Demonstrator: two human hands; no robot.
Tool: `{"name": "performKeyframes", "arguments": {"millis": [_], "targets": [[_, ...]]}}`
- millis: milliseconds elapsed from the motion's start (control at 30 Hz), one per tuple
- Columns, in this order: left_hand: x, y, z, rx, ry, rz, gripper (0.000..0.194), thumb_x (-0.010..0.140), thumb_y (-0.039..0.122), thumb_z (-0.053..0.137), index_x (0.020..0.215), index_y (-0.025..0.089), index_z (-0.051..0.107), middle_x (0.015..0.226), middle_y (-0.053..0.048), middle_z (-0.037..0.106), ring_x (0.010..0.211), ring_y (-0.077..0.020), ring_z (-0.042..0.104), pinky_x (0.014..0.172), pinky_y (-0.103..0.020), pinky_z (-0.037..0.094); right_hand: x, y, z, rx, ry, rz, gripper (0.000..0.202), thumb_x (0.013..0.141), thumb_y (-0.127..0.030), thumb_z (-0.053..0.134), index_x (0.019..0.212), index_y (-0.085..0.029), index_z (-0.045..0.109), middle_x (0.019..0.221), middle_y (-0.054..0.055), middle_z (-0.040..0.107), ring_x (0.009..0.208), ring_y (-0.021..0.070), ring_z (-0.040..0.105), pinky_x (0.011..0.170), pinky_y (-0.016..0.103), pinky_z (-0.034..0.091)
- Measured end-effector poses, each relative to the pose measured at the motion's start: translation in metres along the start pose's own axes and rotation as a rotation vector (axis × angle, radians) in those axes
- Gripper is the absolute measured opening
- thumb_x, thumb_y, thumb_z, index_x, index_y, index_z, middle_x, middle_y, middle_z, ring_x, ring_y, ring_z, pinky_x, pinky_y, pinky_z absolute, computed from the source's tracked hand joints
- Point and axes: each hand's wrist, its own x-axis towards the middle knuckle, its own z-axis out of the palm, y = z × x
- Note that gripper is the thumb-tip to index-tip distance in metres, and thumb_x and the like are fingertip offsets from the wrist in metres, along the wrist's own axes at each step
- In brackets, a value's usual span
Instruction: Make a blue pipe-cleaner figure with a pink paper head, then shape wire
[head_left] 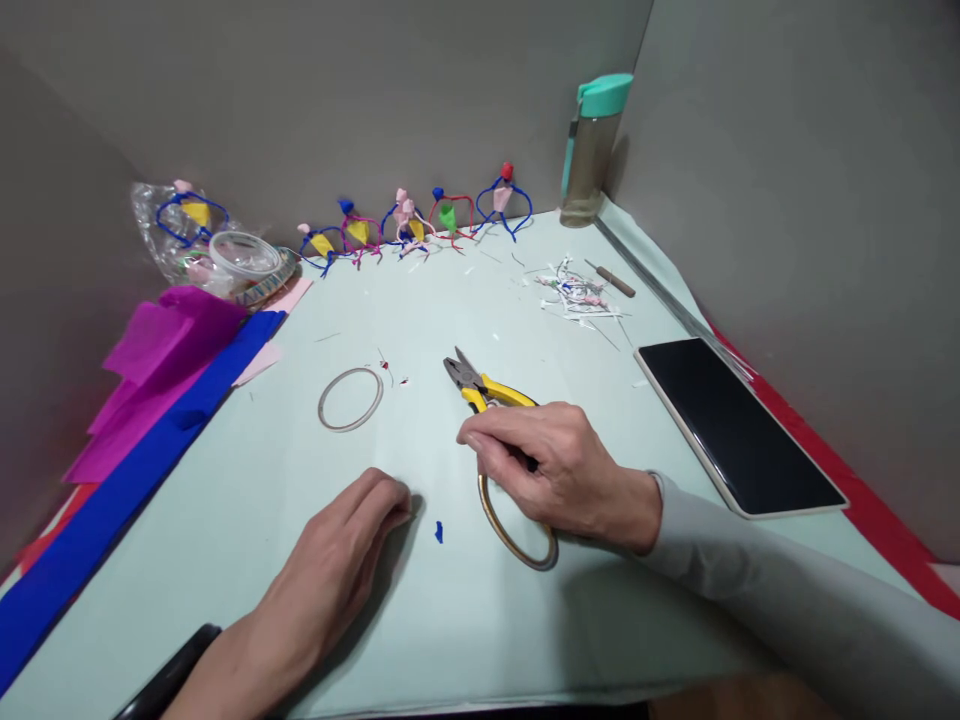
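My left hand (341, 550) rests on the table with its fingers curled and pressed together; the fingertips are turned down and hidden. Just right of it lies a small blue scrap (439, 532). My right hand (555, 465) is closed in a pinch, and anything between its fingertips is too small or hidden to make out. Beneath and beyond that hand lie yellow-handled pliers (466, 376), jaws pointing away from me, with part of the handles covered. A gold-coloured ring (495, 525), perhaps a tape roll, shows partly under the right hand.
A pale ring (351, 400) lies left of the pliers. Small wire-and-paper figures (448, 217) lean along the back wall. Purple (165, 350) and blue paper (150, 480) lie left. Right are a phone (739, 425), wire scraps (574, 290), a brown-handled tool (615, 281) and a bottle (592, 160).
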Motion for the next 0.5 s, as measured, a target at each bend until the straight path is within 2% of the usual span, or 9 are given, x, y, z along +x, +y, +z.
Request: {"name": "performKeyframes", "arguments": {"millis": [100, 200, 267, 367, 500], "targets": [[-0.001, 0.004, 0.003, -0.056, -0.064, 0.042, 0.027, 0.1, 0.002, 0.036, 0.106, 0.025, 0.048, 0.091, 0.001, 0.057, 0.076, -0.0114, 0.059, 0.069, -0.021, 0.048, -0.001, 0.001, 0.001, -0.014, -0.012, -0.015, 0.02, 0.095, -0.008, 0.052, 0.086, -0.014, 0.068, 0.072, 0.002, 0.07, 0.058, 0.0105, 0.056, 0.058, 0.023, 0.044], [0.001, 0.01, 0.0, -0.052, -0.17, 0.075, 0.04, 0.098, -0.001, 0.037, 0.122, 0.028, 0.052, 0.097, 0.0, 0.059, 0.081, -0.0129, 0.061, 0.071, -0.022, 0.049, -0.002, 0.003, 0.002, -0.029, -0.015, -0.036, 0.021, 0.095, -0.008, 0.051, 0.085, -0.015, 0.068, 0.071, 0.002, 0.07, 0.058, 0.0109, 0.056, 0.057, 0.023, 0.044], [0.004, 0.013, -0.002, -0.026, -0.217, 0.106, 0.041, 0.097, -0.001, 0.037, 0.121, 0.026, 0.056, 0.094, -0.001, 0.058, 0.078, -0.0147, 0.06, 0.068, -0.024, 0.049, -0.002, 0.003, 0.002, -0.033, -0.014, -0.053, 0.021, 0.095, -0.008, 0.051, 0.085, -0.015, 0.067, 0.071, 0.002, 0.07, 0.058, 0.0111, 0.058, 0.057, 0.023, 0.044], [0.008, 0.017, -0.002, 0.008, -0.203, 0.15, 0.035, 0.094, -0.001, 0.036, 0.106, 0.022, 0.059, 0.089, -0.003, 0.059, 0.073, -0.0177, 0.057, 0.064, -0.028, 0.048, -0.003, 0.003, 0.002, -0.037, -0.012, -0.069, 0.02, 0.095, -0.007, 0.052, 0.085, -0.014, 0.068, 0.073, 0.004, 0.073, 0.062, 0.0127, 0.064, 0.061, 0.023, 0.048], [0.007, 0.014, -0.003, 0.0, -0.136, 0.157, 0.04, 0.088, -0.003, 0.036, 0.11, 0.023, 0.057, 0.089, -0.003, 0.06, 0.071, -0.0173, 0.056, 0.063, -0.027, 0.049, -0.004, 0.002, 0.003, -0.05, -0.012, -0.061, 0.019, 0.095, -0.007, 0.053, 0.086, -0.016, 0.067, 0.076, 0.004, 0.075, 0.064, 0.0136, 0.067, 0.061, 0.024, 0.05]]}}
